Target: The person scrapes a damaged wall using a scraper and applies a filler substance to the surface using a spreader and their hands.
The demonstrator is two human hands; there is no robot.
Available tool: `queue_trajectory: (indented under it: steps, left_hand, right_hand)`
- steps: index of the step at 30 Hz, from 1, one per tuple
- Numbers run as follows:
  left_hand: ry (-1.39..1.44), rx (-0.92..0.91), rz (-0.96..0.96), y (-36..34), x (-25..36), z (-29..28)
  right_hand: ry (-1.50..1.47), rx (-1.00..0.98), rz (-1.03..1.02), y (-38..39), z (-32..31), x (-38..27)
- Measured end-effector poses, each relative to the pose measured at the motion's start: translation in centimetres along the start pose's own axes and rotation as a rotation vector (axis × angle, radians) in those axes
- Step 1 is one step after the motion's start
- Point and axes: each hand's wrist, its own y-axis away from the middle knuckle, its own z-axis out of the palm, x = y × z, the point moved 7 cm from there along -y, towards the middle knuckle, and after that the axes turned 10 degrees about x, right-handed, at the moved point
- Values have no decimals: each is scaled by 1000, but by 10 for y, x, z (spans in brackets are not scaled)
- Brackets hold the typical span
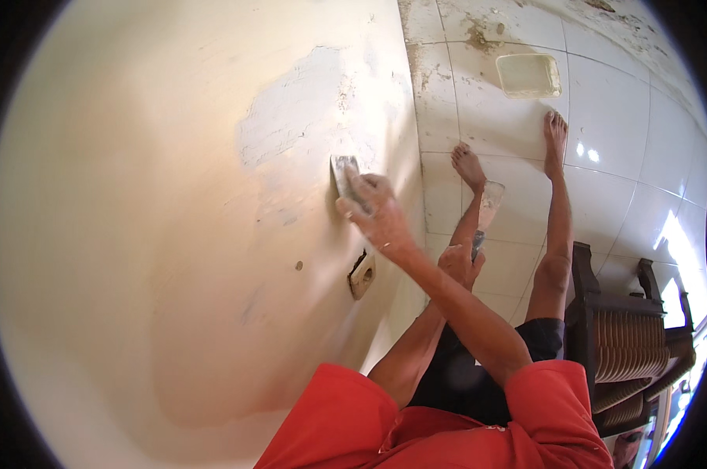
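My right hand (378,213) reaches across to the wall on the left, its fingers closed on a flat grey scraper blade (342,173) that lies against the wall surface. Just above the blade spreads a rough whitish-grey patch (291,105) on the cream-painted wall (173,234). Lower down, by my knees, my left hand (461,266) is wrapped round the dark handle of a putty knife (490,205). Its wide, smeared blade points up and away from me, clear of the wall. My right forearm passes over my left arm.
A pale rectangular tub (529,76) sits on the white tiled floor (603,117) beyond my bare feet. Dirt stains the tiles near the wall. An electrical socket (362,276) with a broken edge is set low in the wall. Dark wooden furniture (631,344) stands at my right.
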Motion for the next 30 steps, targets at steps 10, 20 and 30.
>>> queue_trajectory:
  steps: [10, 20, 30]
  left_hand:
    - [80, -22, 4, 10, -17, 14]
    - [55, -23, -47, 15, -15, 24]
    - [347, 58, -145, 13, -19, 6]
  right_hand:
    - [-200, -150, 421, -13, -23, 117]
    - [-141, -205, 300, -38, 14, 93]
    - [-257, -228, 291, -30, -16, 86]
